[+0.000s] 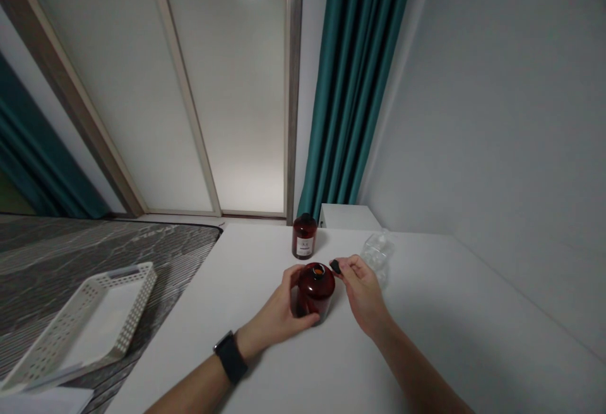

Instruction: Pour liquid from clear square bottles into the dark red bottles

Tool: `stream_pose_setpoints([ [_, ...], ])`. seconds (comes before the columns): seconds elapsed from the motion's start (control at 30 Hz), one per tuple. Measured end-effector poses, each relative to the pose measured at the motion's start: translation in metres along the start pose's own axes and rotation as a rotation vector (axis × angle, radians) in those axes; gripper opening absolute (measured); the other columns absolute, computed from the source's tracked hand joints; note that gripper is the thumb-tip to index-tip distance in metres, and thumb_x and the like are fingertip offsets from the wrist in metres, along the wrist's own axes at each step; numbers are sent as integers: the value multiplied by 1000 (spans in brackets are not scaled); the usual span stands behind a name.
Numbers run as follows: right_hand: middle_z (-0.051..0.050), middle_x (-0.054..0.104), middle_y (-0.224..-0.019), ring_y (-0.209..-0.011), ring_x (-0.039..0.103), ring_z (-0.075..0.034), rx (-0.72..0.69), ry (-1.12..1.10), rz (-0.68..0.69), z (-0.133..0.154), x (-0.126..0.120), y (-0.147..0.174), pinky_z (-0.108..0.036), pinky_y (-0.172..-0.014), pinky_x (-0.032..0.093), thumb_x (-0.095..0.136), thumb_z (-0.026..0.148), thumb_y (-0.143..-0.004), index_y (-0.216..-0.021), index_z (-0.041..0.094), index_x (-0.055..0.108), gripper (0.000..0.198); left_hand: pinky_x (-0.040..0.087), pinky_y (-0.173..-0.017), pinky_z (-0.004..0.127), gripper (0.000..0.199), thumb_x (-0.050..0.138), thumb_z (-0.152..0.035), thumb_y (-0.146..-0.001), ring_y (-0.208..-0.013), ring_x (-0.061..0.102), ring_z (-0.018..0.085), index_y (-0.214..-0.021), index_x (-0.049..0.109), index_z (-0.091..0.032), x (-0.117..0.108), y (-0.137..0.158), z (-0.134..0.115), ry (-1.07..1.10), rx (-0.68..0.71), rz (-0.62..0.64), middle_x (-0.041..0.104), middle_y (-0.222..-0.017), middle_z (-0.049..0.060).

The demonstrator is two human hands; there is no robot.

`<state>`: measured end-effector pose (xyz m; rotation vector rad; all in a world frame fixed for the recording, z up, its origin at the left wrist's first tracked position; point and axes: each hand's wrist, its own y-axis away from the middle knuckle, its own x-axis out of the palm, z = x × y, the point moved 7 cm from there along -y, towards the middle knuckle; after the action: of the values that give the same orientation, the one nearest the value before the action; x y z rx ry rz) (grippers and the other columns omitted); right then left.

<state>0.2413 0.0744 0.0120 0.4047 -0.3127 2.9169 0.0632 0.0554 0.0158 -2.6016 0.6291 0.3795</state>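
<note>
A dark red-brown glass bottle (316, 288) stands upright on the white table (265, 281), its mouth uncovered. My left hand (283, 310) is wrapped around its left side, thumb across the front. Just right of the bottle's mouth, my right hand (360, 288) pinches a small black cap (336, 266) between thumb and fingers, apart from the bottle. Behind them is a second red-brown bottle (304, 237) with a white label and a black top. Crumpled clear plastic (377, 250) lies beyond my right hand, partly covered by it.
A white perforated basket (125, 332) is to the left, below the table's left edge. Past the far edge stands a white cabinet (349, 216) before a teal curtain (353, 86). A grey wall (511, 117) runs along the right.
</note>
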Motion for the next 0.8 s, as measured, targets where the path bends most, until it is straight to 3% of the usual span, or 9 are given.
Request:
stream_pose_setpoints([
  [0.23,-7,76,-94,-90,68,-22,-122,63,-65,18,-4,5,-42,-88,51,75,48,-80,-76,22,60,31,38,-114,53,85,74,-15,-68,-132,49,33,-141,30,-18,-4,1,0,-128,81,-57,48,-141,16],
  [0.43,-8,77,-94,-94,71,-24,-362,177,-8,41,6,19,-43,-88,54,71,35,-85,-78,23,61,16,41,-110,54,85,74,-17,-65,-127,50,35,-140,33,-20,-8,3,-4,-294,125,-74,49,-139,15],
  [0.63,-7,74,-97,-95,69,-23,-541,336,48,51,17,32,-43,-88,53,66,23,-89,-87,26,66,3,43,-106,53,86,73,-17,-65,-124,51,35,-140,31,-21,-8,3,-12,-322,179,-62,50,-136,15],
  [0.8,-6,75,-97,-93,67,-23,-675,463,100,61,23,36,-42,-85,53,65,18,-90,-96,27,69,12,43,-106,52,86,73,-17,-66,-124,51,35,-141,32,-21,-7,3,-13,-325,185,-55,50,-136,15],
])
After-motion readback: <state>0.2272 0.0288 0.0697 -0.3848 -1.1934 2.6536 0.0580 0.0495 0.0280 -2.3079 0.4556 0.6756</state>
